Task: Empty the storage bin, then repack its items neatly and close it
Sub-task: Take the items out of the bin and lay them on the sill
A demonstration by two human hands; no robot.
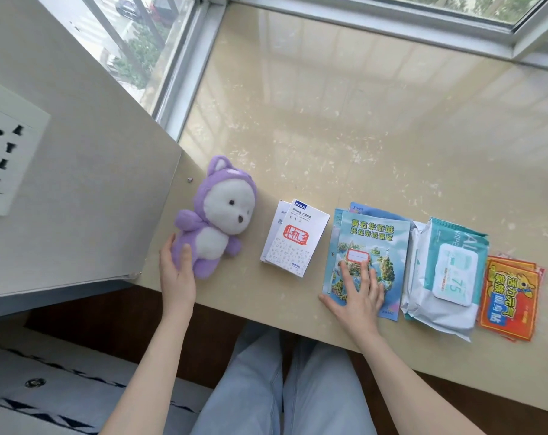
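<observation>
The right hand (357, 296) lies flat, fingers spread straight on the blue booklets (373, 233). The left hand (177, 274) clasps the purple plush toy (216, 221), thumb across its leg. White leaflets (293, 240) sit between both hands' fingertips. Right of the right fingers lie wipes packs (448, 262), then orange packets (511, 296).

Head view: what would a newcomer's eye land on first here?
The purple plush toy lies at the left of the beige ledge, held at its side by the left hand. To its right runs a row: white leaflets, blue booklets under the flat right hand, a wipes pack and red-orange packets.
</observation>
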